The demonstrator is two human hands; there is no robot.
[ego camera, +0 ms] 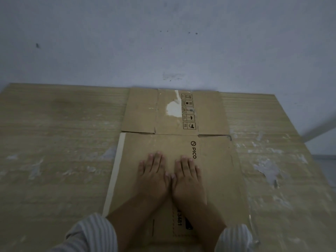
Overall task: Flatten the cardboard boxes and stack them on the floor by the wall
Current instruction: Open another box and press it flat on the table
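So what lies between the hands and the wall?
Head view: only flat cardboard, the far piece with shipping symbols reaching the wall.

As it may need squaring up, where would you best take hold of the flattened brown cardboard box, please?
Likely the pale left edge of the flattened brown cardboard box, pinched from the left: it lies flat on the wooden floor, and that edge is bare.

Whitish paint smears (pixel 267 168), dark specks (pixel 196 33) higher up, a slanted pale bar (pixel 320 130)
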